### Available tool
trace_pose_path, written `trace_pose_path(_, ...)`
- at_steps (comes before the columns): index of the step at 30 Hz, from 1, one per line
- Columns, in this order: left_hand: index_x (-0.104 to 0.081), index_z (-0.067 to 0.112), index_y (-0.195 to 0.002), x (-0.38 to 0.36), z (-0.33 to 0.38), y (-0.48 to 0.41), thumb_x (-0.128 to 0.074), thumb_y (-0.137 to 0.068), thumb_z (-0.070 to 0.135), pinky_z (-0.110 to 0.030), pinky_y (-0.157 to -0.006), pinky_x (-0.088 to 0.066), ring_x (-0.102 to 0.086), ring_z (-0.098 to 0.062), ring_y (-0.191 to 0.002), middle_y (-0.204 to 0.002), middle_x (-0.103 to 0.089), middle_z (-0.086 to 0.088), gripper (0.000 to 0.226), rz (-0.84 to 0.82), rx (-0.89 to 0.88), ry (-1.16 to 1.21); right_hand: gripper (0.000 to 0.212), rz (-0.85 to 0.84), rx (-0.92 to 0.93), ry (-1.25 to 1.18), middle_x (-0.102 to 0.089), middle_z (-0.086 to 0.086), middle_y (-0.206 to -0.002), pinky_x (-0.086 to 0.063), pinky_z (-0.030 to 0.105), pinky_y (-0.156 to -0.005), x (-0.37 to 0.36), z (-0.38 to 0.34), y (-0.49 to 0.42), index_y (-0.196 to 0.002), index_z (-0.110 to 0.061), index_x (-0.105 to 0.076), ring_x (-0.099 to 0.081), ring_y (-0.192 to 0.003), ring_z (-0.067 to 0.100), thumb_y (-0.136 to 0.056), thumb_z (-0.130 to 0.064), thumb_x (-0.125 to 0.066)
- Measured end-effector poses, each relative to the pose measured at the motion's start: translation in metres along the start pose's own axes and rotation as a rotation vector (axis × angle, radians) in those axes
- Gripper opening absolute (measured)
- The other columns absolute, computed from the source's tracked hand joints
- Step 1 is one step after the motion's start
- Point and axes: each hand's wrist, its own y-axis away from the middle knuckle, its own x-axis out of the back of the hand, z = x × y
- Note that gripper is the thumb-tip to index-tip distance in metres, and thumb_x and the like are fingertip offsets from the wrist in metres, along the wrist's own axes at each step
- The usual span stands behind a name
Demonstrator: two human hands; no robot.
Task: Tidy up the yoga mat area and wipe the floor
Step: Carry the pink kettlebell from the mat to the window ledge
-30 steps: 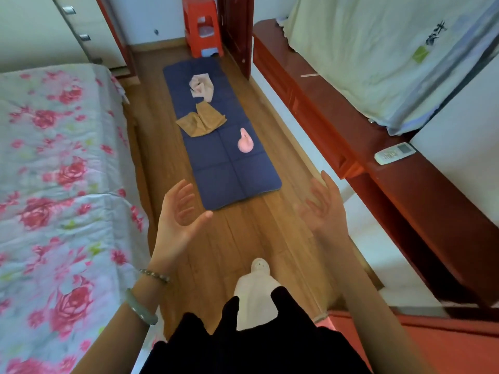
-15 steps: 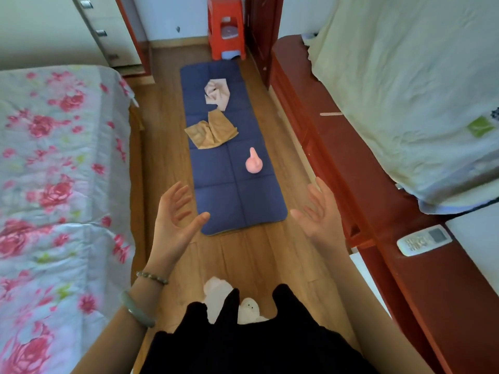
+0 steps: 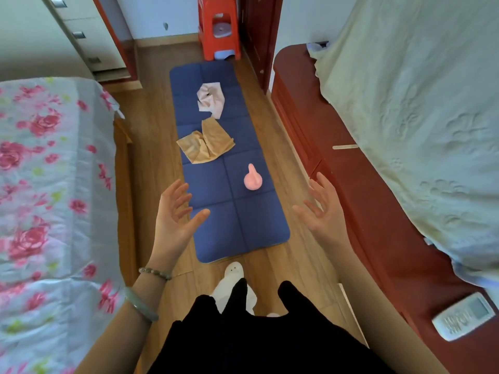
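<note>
Since the earlier frames the blue yoga mat (image 3: 229,168) has been brought nearer in view, its near end now lying between the two raised hands, and one white slipper (image 3: 234,271) is now seen just short of that end.

Both hands are held up empty, palms turned toward each other and fingers spread and loosely curled. The left hand (image 3: 172,222) is raised beside the mat's near left corner, with a beaded bracelet (image 3: 154,272) and a pale green bangle (image 3: 141,306) worn at the wrist. The right hand (image 3: 322,213) is held at the same height, to the right of the mat.

The mat is laid flat, lengthwise along the wooden floor (image 3: 151,163), and its surface is marked into squares. Three things are lying on it: a crumpled pale pink cloth (image 3: 212,101) toward the far end, a tan cloth (image 3: 206,145) at the middle, partly folded, and a small pink kettlebell-shaped object (image 3: 253,179) nearer the right edge.

The strip of floor is bounded on the left by a bed with a rose-printed cover (image 3: 54,184), and on the right by a red-brown wooden ledge (image 3: 351,184) draped with a pale cloth (image 3: 421,103). A white remote control (image 3: 463,317) is seen on the ledge's near end. A red plastic stool (image 3: 219,25) is standing beyond the mat's far end.
</note>
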Motion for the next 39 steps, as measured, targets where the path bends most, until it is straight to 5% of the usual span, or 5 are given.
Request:
trace_pose_path(15, -0.034, 0.03, -0.136, -0.022, 0.0, -0.116, -0.077, -0.077, 0.017, -0.025, -0.096, -0.048, -0.051, -0.007, -0.121, -0.137, -0.047, 0.006, 0.074, -0.046, 0.006, -0.014, 0.077, -0.086, -0.046, 0.043, -0.042, -0.004, -0.14, -0.04, 0.022, -0.105, -0.017, 0.001, -0.107, -0.142, -0.025, -0.028, -0.041, -0.132, 0.009, -0.082, 0.0, -0.069)
trace_pose_path(20, -0.033, 0.034, -0.134, -0.036, -0.01, -0.145, -0.078, -0.075, 0.019, -0.017, -0.094, -0.045, -0.049, 0.001, -0.12, -0.135, -0.046, 0.011, 0.076, -0.106, 0.041, -0.086, 0.08, -0.126, -0.101, 0.039, -0.037, 0.005, -0.147, -0.038, 0.03, -0.108, -0.017, 0.013, -0.141, -0.142, -0.025, -0.026, -0.038, -0.135, 0.014, -0.08, 0.0, -0.071)
trace_pose_path(24, -0.034, 0.036, -0.136, -0.056, -0.032, -0.176, -0.08, -0.074, 0.022, -0.019, -0.094, -0.044, -0.047, 0.006, -0.12, -0.134, -0.046, 0.018, 0.078, -0.168, 0.078, -0.144, 0.078, -0.118, -0.172, 0.033, -0.043, -0.005, -0.137, -0.042, 0.032, -0.105, -0.023, 0.037, -0.173, -0.133, -0.037, -0.029, -0.044, -0.126, 0.009, -0.077, -0.005, -0.075)
trace_pose_path(33, -0.036, 0.029, -0.137, -0.131, -0.189, -0.257, -0.078, -0.075, 0.024, -0.018, -0.095, -0.044, -0.048, 0.0, -0.12, -0.133, -0.047, 0.017, 0.075, -0.272, 0.102, -0.196, 0.07, 0.004, -0.239, -0.027, -0.05, -0.012, -0.128, -0.042, 0.042, -0.105, -0.059, 0.199, -0.271, -0.113, -0.051, -0.04, -0.049, -0.125, 0.013, -0.079, 0.001, -0.072)
trace_pose_path(39, -0.037, 0.029, -0.137, -0.177, -0.35, -0.302, -0.079, -0.075, 0.023, -0.019, -0.096, -0.04, -0.047, 0.0, -0.12, -0.132, -0.047, 0.019, 0.075, -0.308, 0.121, -0.234, 0.062, -0.035, -0.197, 0.032, -0.052, -0.016, -0.126, -0.047, 0.016, -0.091, -0.088, 0.359, -0.327, -0.119, -0.041, -0.043, -0.052, -0.114, -0.006, -0.081, -0.001, -0.071)
